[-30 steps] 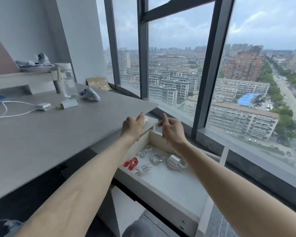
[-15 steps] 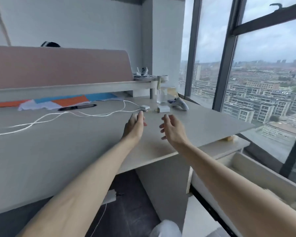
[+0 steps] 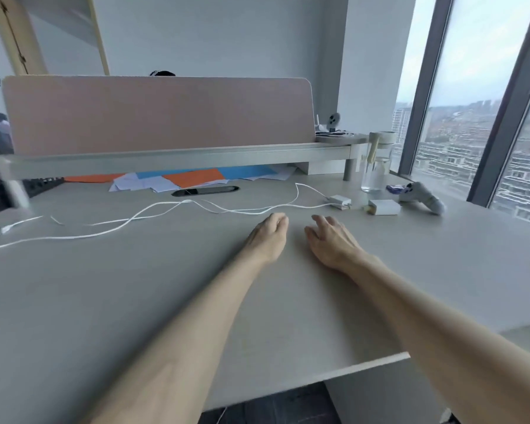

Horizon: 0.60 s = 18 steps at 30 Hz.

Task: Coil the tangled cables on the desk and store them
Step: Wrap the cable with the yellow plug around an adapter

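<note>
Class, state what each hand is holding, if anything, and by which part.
Nothing. The left hand and right hand are both empty, near the cable.

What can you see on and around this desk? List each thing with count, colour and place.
long thin cables: at least two strands, white, tangled across the middle
small square charger plug: one, white, at the cables' right end
rectangular charger block: one, white, right of the plug
handheld plastic controller: one, white, far right
clear water bottle: one, transparent with pale lid, behind the block
loose paper sheets: several, orange, blue and white, under the raised shelf
oval cable port: one, black, before the papers
fabric divider panel: one, pink, along the back
flat desk top: one, grey, beneath everything
left hand: one, above the desk, fingers loosely curled, empty
right hand: one, beside it, fingers relaxed, empty
</note>
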Each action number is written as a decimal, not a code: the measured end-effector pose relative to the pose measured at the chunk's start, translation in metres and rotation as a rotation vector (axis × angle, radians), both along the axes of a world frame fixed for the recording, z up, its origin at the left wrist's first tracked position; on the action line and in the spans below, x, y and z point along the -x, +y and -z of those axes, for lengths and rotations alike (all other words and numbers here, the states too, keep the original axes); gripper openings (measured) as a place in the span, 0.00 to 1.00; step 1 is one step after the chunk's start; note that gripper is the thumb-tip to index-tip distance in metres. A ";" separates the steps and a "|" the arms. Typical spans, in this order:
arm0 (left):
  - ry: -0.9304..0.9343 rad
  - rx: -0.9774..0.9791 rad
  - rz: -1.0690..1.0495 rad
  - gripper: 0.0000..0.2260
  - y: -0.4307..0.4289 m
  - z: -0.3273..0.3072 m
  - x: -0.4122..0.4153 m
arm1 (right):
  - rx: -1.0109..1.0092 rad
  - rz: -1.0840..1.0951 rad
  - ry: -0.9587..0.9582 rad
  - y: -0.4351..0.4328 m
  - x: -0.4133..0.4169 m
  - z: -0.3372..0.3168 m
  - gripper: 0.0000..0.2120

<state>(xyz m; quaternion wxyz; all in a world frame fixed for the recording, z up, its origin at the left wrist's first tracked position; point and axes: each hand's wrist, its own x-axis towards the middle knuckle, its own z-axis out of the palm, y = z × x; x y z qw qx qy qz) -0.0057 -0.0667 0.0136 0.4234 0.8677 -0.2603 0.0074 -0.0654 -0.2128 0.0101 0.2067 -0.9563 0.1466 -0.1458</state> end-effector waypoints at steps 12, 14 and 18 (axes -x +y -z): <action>-0.326 -0.354 0.196 0.21 -0.100 0.007 -0.088 | 0.129 0.340 0.013 -0.074 -0.074 -0.001 0.25; -0.363 -0.345 0.226 0.21 -0.115 0.010 -0.098 | 0.136 0.343 -0.005 -0.075 -0.074 -0.001 0.24; -0.396 -0.249 0.241 0.19 -0.125 0.012 -0.104 | 0.162 0.335 -0.045 -0.072 -0.065 -0.001 0.17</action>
